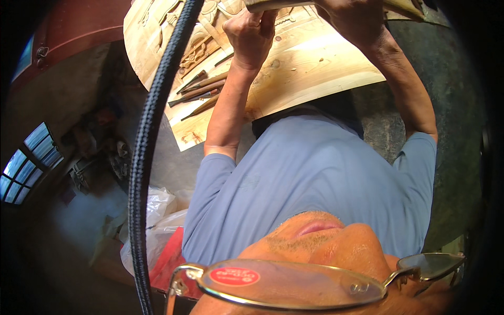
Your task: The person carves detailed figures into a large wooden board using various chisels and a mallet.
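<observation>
A pale wooden panel point(315, 68) with carved relief in its upper left part lies in front of me. Over it, my left hand point(249, 34) is closed in a fist; whatever it grips is hidden. My right hand point(354, 21) wraps round a thick length of wood point(278, 4) at the top edge, which reaches over to just above my left hand. The frame cuts off the upper part of that wood, so its full shape does not show. Several carving chisels point(205, 86) with wooden handles rest on the panel, left of my left forearm.
A black braided cable point(152, 121) crosses the view on the left. Reddish furniture point(84, 23) stands at the upper left. Clear plastic bags point(163, 226) lie on something red at the lower left. A paned window point(23, 170) shows at far left.
</observation>
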`<act>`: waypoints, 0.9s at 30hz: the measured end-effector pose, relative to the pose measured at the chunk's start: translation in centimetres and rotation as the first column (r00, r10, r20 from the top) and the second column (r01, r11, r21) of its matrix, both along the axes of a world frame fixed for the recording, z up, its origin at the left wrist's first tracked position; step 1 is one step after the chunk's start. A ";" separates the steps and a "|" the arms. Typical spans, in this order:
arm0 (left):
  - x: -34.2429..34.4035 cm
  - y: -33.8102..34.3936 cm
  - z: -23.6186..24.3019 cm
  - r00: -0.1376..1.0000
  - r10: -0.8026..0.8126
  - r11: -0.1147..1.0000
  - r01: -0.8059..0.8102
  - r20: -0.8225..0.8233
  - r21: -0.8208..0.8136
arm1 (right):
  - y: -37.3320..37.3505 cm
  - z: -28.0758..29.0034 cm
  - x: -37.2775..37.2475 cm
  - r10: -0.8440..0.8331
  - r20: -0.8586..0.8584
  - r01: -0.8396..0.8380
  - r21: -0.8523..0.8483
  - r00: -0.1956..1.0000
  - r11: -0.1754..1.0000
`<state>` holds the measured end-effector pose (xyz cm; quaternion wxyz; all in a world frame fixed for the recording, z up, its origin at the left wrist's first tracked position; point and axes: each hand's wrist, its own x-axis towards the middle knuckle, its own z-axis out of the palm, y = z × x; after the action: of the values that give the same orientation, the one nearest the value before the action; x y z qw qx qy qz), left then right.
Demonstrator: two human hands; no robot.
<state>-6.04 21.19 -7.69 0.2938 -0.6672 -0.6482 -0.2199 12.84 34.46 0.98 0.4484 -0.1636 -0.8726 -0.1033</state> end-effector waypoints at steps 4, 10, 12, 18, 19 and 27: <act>0.3 0.5 0.2 0.939 -0.113 0.992 0.087 0.324 0.092 | 1.3 -1.2 -0.6 0.080 -0.087 -0.070 0.108 0.993 0.992; 1.6 1.3 1.9 0.884 -0.247 0.961 0.172 0.398 0.216 | 1.5 -1.6 -0.3 0.103 -0.132 -0.087 0.122 0.986 0.989; 1.7 1.8 0.9 0.900 -0.231 0.955 0.138 0.370 0.263 | 1.9 -1.7 -0.1 0.085 -0.112 -0.075 0.090 0.990 0.993; 1.2 1.1 1.4 0.945 -0.178 0.970 0.121 0.276 0.211 | 2.6 -0.7 -0.9 0.106 -0.184 -0.080 0.144 0.977 0.986; 1.5 1.6 1.4 0.937 -0.207 0.960 0.140 0.281 0.241 | 2.7 -0.3 -0.4 0.092 -0.170 -0.067 0.145 0.981 0.987; 1.1 0.4 0.0 0.875 -0.027 1.000 0.018 0.484 0.023 | 2.4 0.3 -0.4 0.093 -0.218 -0.073 0.098 0.972 0.993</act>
<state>-4.99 21.60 -7.68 0.1256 -0.5960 -0.6913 -0.3888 12.41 36.86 1.30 0.5538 -0.1174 -0.8177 -0.1043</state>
